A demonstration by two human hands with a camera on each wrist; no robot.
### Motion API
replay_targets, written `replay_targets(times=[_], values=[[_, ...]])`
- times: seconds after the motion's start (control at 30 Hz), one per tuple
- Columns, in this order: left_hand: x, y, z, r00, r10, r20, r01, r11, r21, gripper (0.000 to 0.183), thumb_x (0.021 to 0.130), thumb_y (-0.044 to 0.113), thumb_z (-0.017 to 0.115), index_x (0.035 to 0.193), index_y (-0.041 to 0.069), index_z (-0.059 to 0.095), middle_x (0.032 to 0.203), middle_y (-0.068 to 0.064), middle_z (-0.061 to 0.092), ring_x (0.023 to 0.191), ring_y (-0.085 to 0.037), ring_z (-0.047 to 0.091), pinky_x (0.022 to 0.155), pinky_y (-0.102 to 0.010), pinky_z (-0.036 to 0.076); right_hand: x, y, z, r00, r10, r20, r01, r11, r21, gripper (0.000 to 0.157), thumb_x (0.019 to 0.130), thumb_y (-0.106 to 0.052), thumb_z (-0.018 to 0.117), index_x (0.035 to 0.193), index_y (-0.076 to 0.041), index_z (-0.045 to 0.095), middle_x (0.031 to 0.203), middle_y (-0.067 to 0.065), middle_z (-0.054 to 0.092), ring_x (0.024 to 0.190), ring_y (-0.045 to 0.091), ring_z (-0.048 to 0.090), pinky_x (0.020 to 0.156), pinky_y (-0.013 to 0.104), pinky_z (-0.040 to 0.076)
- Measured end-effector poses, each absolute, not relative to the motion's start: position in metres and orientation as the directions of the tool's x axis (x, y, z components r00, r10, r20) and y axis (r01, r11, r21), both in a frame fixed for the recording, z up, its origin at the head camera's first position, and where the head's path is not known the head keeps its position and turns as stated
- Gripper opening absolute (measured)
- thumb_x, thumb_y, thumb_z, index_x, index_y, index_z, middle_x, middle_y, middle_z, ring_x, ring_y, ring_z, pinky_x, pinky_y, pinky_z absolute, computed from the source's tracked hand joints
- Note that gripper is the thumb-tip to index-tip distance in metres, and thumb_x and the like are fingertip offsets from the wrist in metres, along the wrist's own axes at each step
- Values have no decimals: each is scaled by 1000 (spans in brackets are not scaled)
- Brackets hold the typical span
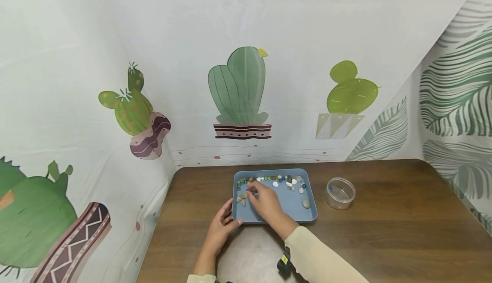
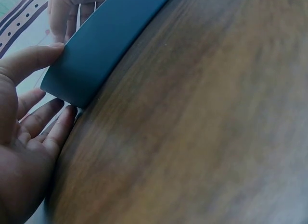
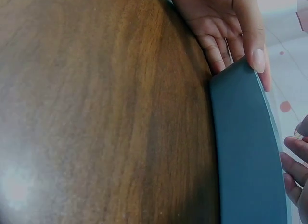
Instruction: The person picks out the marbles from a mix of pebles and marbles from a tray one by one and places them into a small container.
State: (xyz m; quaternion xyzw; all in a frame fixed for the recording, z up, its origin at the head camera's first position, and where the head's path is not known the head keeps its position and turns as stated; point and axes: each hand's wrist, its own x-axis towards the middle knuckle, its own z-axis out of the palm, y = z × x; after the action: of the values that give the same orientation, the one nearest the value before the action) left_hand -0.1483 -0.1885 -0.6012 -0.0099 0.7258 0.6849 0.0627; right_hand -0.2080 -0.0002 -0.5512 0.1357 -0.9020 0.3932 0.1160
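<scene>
A shallow blue tray (image 1: 286, 219) lies on the table, with small stones and glass pieces inside. My left hand (image 1: 221, 227) holds its near left corner. In the left wrist view the thumb (image 2: 48, 53) rests on the rim while the other fingers sit against the outer wall. Over the left half of the tray, my right hand (image 1: 267, 202) has thumb and forefinger together. Between them, a small clear glass piece (image 3: 298, 134) shows in the right wrist view. Tan pebbles (image 1: 243, 198) lie just left of that hand, and a larger grey-tan stone (image 1: 306, 203) lies at right.
A round clear plastic container (image 1: 340, 193) with a small blue piece inside stands right of the tray. Green and coloured glass pieces (image 1: 267, 178) line the tray's far side, and white stones (image 1: 294, 181) lie toward its far right corner. Behind the brown wooden table (image 1: 392, 214) hangs cactus-printed cloth.
</scene>
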Motion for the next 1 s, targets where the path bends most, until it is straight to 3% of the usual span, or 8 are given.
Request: replay_targets(times=[0.5,1.0], values=[[-148,-187,-602,-992,46,-119,-114,98,989,80,83,15,82,154,15,43,149,-23,51,127,-35,56,92,-22,51,-192,22,-549,-935,-101,341,-334,583,-741,10,92,-14,73,101,-14,70,93,-1,71,83,12,69,75,28,58],[-149,-188,-602,-991,57,-120,-115,84,990,81,83,13,82,154,14,42,149,-24,49,128,-37,56,91,-20,50,-177,45,-545,-924,-19,382,-330,544,-771,13,88,-8,77,98,-12,71,92,0,69,77,10,64,71,30,57]])
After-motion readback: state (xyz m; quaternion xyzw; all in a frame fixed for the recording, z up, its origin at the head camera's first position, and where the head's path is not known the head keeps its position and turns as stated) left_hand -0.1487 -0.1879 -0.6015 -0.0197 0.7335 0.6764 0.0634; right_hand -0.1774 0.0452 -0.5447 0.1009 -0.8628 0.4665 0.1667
